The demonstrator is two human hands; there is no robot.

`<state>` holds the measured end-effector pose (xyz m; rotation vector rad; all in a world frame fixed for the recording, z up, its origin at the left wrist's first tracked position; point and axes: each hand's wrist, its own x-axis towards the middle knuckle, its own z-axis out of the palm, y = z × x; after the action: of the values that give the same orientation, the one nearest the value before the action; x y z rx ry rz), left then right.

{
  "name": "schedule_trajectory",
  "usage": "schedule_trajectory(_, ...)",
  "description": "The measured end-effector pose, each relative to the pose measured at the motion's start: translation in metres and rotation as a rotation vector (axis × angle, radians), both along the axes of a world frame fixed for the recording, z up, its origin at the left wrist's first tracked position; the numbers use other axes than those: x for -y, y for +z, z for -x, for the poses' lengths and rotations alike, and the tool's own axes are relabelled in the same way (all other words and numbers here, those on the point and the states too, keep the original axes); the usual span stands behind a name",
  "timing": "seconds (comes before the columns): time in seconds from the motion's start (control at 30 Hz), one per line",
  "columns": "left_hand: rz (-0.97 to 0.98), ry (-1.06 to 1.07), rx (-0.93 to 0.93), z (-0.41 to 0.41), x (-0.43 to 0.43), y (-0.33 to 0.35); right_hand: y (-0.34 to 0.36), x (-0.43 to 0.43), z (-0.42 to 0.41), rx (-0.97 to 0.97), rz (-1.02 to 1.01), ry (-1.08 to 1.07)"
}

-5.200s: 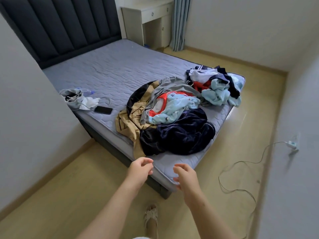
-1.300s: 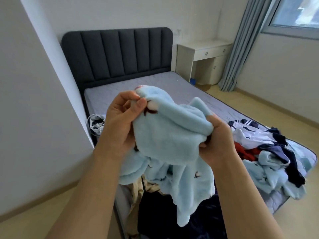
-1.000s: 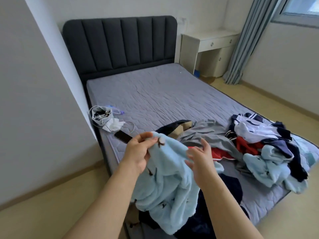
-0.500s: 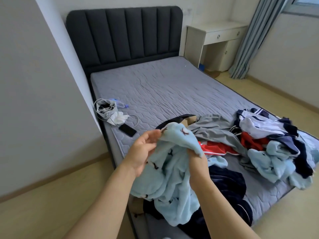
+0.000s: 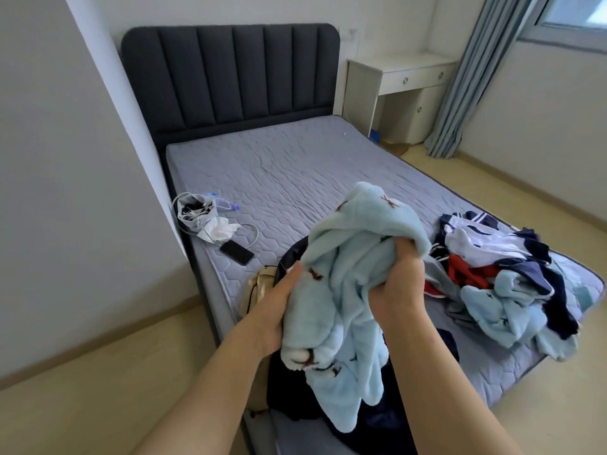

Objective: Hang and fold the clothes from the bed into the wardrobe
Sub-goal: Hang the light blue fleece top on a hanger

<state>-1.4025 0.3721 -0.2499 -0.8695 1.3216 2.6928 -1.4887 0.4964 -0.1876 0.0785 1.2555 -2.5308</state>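
I hold a light blue fleece garment (image 5: 345,290) with small brown prints bunched up above the near corner of the bed (image 5: 279,178). My left hand (image 5: 279,307) grips its lower left side. My right hand (image 5: 399,284) grips a fold near its top right. The rest of it hangs down over a dark navy garment (image 5: 377,418) on the mattress. A pile of clothes (image 5: 505,277) in white, navy, red and light blue lies at the bed's right corner. No wardrobe is in view.
A black phone (image 5: 237,252), a cable and a small grey pouch (image 5: 197,213) lie near the bed's left edge. A tan garment (image 5: 259,284) hangs off the near edge. A white desk (image 5: 400,90) and grey curtain (image 5: 460,77) stand beyond the bed. A wall corner is at left.
Five seconds ago my hands held nothing above the pile. Since then I picked up the blue fleece garment; in the last half second both hands regripped it lower and bunched it tighter.
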Motion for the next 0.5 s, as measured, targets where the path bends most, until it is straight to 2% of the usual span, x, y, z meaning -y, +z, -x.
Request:
schedule_trajectory(0.1,0.205,0.082,0.064,0.004,-0.009,0.003,-0.006,-0.004,-0.002,-0.143,-0.117,-0.061)
schedule_trajectory(0.17,0.206,0.172,0.086,0.004,-0.005,0.009,-0.008,-0.007,-0.001,-0.262,-0.255,-0.127)
schedule_trajectory(0.23,0.132,0.242,0.083,0.002,0.005,0.023,-0.012,-0.010,0.003,-0.298,-0.510,-0.167)
schedule_trajectory(0.3,0.169,0.274,0.015,0.002,0.012,0.041,-0.016,-0.012,0.004,-0.311,-0.860,-0.166)
schedule_trajectory(0.37,0.216,0.254,-0.077,0.002,0.014,0.060,-0.014,-0.009,-0.002,-0.488,-1.081,-0.080)
schedule_trajectory(0.43,0.241,0.196,-0.147,0.004,0.009,0.078,-0.013,-0.003,-0.008,-0.698,-1.152,0.083)
schedule_trajectory(0.5,0.262,0.145,-0.221,0.006,0.002,0.092,-0.011,0.001,-0.010,-0.819,-1.160,0.235)
